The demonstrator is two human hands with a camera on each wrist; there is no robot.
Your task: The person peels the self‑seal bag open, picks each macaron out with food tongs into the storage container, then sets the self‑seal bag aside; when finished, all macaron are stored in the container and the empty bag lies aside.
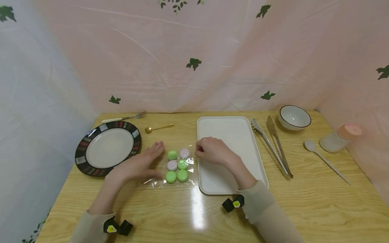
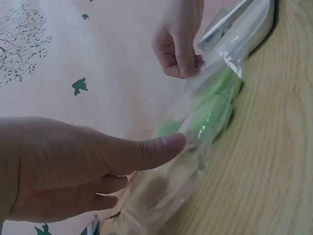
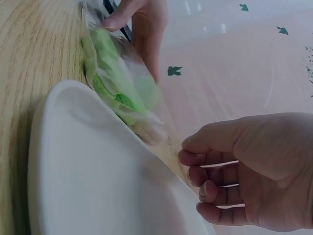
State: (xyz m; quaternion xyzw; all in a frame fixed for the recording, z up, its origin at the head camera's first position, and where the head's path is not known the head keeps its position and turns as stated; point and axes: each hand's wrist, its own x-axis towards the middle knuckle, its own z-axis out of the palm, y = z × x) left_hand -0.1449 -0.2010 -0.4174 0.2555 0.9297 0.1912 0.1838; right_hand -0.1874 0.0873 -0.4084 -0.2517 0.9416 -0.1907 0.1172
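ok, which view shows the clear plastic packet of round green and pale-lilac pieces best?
Head: the packet seen from above, all six pieces visible. Left wrist: slanted, left hand partly overlapping it. Right wrist: also slanted, beyond the white rectangular tray.

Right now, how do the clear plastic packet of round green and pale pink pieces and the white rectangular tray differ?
Surface: the clear plastic packet is see-through and crinkled, while the white rectangular tray is opaque and smooth.
Colour: the packet shows four green pieces and two pale pink pieces; the tray is plain white.
Size: the packet looks smaller than the tray in the head view.
Both rest on the wood-grain table.
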